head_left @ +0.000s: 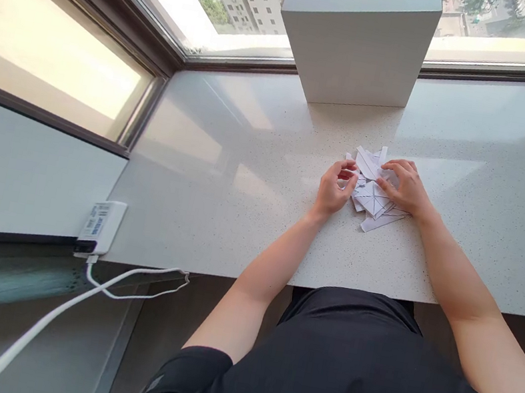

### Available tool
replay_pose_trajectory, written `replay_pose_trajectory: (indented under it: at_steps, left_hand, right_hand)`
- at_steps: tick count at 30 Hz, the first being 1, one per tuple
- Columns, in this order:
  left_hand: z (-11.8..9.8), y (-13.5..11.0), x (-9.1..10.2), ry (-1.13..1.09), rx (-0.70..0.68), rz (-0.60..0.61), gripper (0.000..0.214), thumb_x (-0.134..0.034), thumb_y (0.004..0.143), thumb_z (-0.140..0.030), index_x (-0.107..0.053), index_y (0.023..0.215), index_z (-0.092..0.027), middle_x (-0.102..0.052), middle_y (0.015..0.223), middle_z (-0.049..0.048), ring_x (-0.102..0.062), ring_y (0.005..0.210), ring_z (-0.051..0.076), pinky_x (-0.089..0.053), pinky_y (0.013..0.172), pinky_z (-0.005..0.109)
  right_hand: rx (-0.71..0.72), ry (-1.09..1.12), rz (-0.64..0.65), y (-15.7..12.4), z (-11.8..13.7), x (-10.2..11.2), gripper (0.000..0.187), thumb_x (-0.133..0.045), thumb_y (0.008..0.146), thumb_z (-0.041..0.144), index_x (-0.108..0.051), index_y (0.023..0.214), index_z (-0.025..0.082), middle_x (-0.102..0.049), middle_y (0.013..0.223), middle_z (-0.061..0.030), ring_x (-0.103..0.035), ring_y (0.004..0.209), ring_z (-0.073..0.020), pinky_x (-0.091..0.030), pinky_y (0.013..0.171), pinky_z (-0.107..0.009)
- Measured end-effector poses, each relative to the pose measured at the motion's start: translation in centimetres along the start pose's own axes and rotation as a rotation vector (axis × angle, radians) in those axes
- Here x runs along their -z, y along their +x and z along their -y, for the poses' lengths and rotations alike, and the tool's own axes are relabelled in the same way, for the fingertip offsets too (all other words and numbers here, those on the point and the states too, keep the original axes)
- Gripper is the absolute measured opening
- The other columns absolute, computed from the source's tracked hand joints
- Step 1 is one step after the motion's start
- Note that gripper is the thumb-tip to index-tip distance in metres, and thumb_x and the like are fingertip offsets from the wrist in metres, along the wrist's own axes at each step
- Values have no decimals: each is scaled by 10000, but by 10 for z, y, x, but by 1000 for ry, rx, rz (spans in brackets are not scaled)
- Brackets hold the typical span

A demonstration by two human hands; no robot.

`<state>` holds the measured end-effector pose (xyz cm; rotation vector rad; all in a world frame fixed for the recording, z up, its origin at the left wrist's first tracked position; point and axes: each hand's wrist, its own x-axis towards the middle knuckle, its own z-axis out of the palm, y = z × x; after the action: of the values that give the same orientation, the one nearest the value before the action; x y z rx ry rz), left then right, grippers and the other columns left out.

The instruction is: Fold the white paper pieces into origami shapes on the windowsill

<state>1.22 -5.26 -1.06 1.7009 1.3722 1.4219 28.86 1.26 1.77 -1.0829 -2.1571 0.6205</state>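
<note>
Fingers (348, 165) are parted from the thumb (350, 185) on the left hand (333, 190) and right hand (406, 185); white paper (372, 201) is heaped between the hands on the table (238, 219).

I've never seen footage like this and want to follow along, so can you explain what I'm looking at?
There's no machine here: these are a person's own bare hands. The single picture comes from a camera worn on their head, looking forward and down. On the pale speckled counter lies a loose pile of white paper pieces. The left hand is at the pile's left edge; the right hand touches its right side. Whether either hand has a piece in its grip, I can't tell. Behind the pile stands a large white box, by the window. At far left is a small white device with a white cable.
</note>
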Motion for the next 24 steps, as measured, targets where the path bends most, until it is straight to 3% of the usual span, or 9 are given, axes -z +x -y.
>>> replay_pose_trajectory:
  at_steps: [4,7,10,13,18,24]
  left_hand:
    - [6,1,3,168,-35,-67,353,-745,1221,-470,-763,1494,-247,-862,1506,191,-836,1456,347,-682,1309,572]
    - [11,0,-1,310,-10,-21,503,-785,1179,-502,-728,1613,-253,-775,1720,227,-674,1724,415,-510,1491,654]
    - [12,-3,-8,341,37,52,631,-812,1156,-569,-694,1699,-270,-730,1799,233,-611,1788,462,-398,1546,732]
    - [8,-3,-9,268,34,107,674,-852,1128,-584,-702,1702,-265,-790,1709,230,-713,1665,473,-453,1501,748]
    - [-8,-1,-1,119,-11,173,617,-870,1127,-566,-720,1640,-256,-870,1537,193,-856,1396,374,-678,1281,570]
    - [-23,-3,1,15,-24,233,423,-826,1162,-654,-728,1274,-258,-898,1231,121,-905,1148,278,-735,1037,420]
  right_hand:
    - [-40,-6,-5,0,0,-4,254,-879,1040,486,-889,1182,276,-876,1447,-192,-725,1459,-507,-551,1332,-813]
    - [-72,10,-26,1,0,-4,162,-848,1029,404,-867,1131,280,-892,1388,-183,-751,1404,-482,-577,1301,-779]
    - [-100,30,-55,3,0,-1,134,-833,1003,361,-857,1116,293,-910,1285,-160,-790,1304,-451,-624,1240,-727]
    - [-146,78,-76,3,0,3,126,-836,977,365,-843,1086,302,-913,1173,-132,-818,1153,-403,-680,1131,-652]
    - [-212,212,-154,2,3,6,206,-844,960,466,-809,1082,304,-922,1140,-91,-832,1054,-348,-710,1034,-579]
    - [-188,301,-181,2,5,7,232,-831,945,482,-808,1080,295,-919,1170,-109,-865,1116,-355,-723,1102,-581]
